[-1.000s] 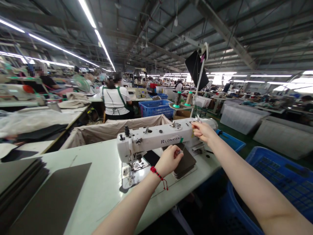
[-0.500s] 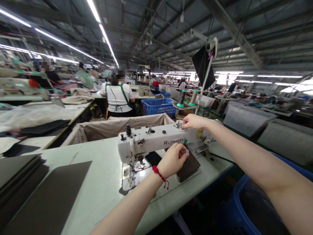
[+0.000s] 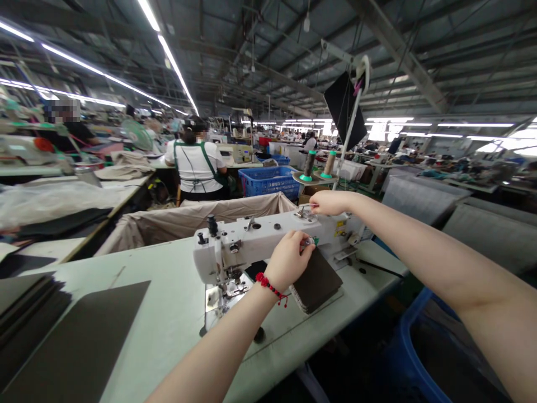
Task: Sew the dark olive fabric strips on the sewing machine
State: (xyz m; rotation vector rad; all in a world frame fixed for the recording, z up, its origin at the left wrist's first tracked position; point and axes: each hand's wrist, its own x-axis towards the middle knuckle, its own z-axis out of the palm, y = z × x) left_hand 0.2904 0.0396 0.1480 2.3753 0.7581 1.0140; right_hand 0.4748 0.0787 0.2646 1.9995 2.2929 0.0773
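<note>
A white sewing machine (image 3: 247,240) stands on the pale green table in front of me. My left hand (image 3: 290,256), with a red beaded bracelet at the wrist, pinches a small, shiny round bobbin (image 3: 309,242) before the machine's arm. Farther right, my right hand (image 3: 329,202) is closed at the top of the machine, beside the metal bobbin winder (image 3: 302,214). What its fingertips pinch is too small to make out. Under my left hand lies a stack of dark fabric pieces (image 3: 319,282), next to the machine bed.
Larger dark sheets (image 3: 104,319) lie on the table's left. Two thread cones (image 3: 309,165) stand on a holder behind the machine. A cloth-lined bin (image 3: 151,226) is beyond the table, with a blue basket (image 3: 268,182) and a seated co-worker (image 3: 196,162). Another blue basket (image 3: 413,324) is lower right.
My left hand has risen slightly along the machine's arm, bobbin still in its fingers. My right hand stays at the winder. The whole view has shifted a little.
</note>
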